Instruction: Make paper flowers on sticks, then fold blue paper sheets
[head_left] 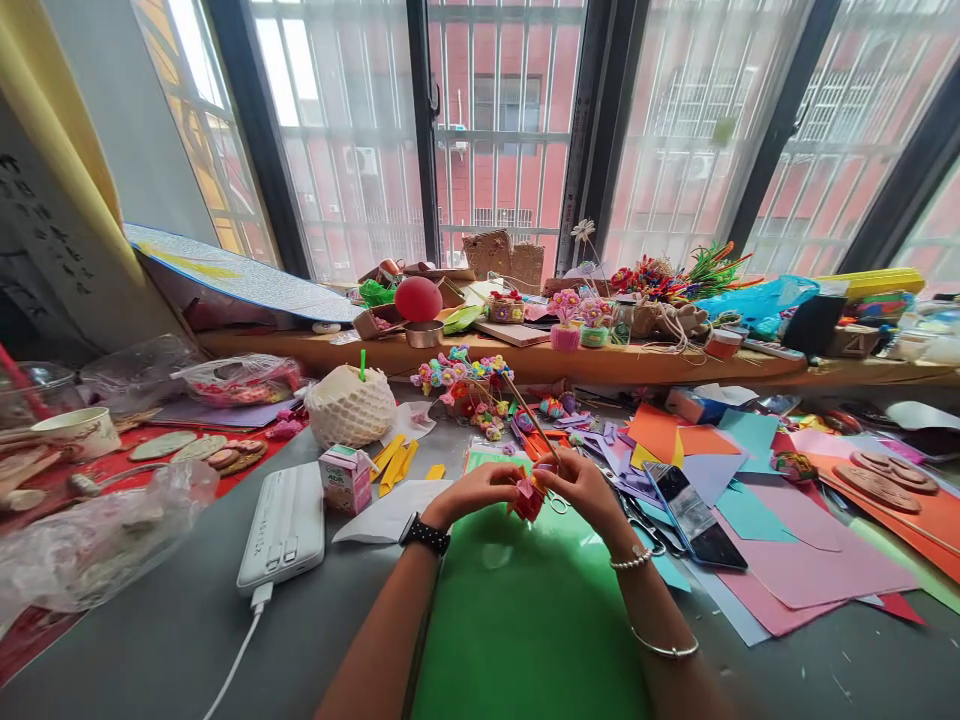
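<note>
Pinched in the fingers of my left hand (480,490) is a small red-pink folded paper piece (528,500), its pointed edges sticking out. My right hand (586,492) is closed round a thin wooden stick (531,408) that slants up and to the left; its fingertips meet the paper's right side. Both hands hover over a green sheet or mat (525,630). Partly behind the paper lie scissors (556,503), their loops showing. Another pair of dark-handled scissors (651,530) rests right of my right wrist.
A phone (694,515) and many coloured paper sheets (810,540) cover the right side. At left are a white power bank (283,525) with a cable, a drink carton (346,479), yellow strips (397,465) and a netted coconut (351,405). Crochet flowers (461,380) stand behind.
</note>
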